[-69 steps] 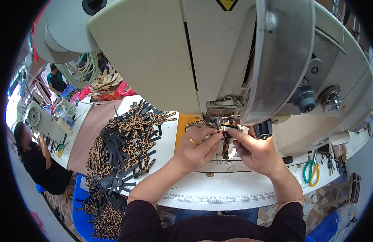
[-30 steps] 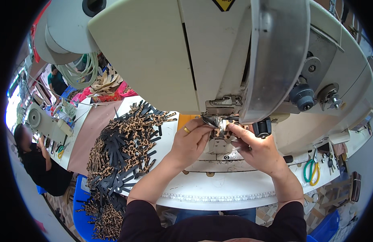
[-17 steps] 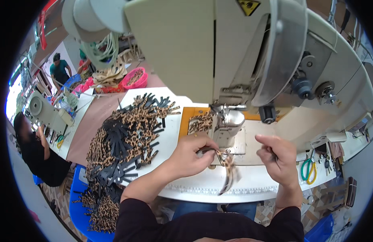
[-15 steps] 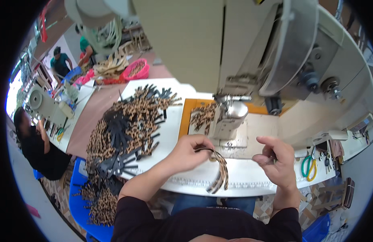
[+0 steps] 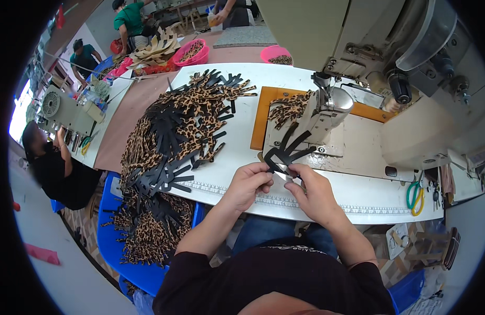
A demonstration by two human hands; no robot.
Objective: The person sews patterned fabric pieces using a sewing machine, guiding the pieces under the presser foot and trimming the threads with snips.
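Note:
Both hands are closed on a piece of black strips (image 5: 287, 151), held just in front of the sewing machine. Its strips fan out away from me, dark side up. My left hand (image 5: 251, 185) pinches its left edge, fingers curled. My right hand (image 5: 315, 193) grips the right side between thumb and fingers. A small shiny silver patch (image 5: 282, 172) shows between the hands; I cannot tell what it is. Beyond the strips stands the machine's metal presser area (image 5: 337, 102), with a bunch of leopard-print strips (image 5: 288, 108) lying to its left.
A large pile of leopard-print and black strips (image 5: 174, 126) covers the table's left part. More lie on a blue chair (image 5: 108, 231) below. Green-and-yellow scissors (image 5: 414, 198) lie at the right. A ruler strip (image 5: 358, 209) runs along the front edge. Co-workers (image 5: 51, 176) sit and stand at the left and back.
My right hand, open and apart before, has come in and gripped the piece. The strips have turned from hanging toward me to pointing away, black side up. The view has shifted.

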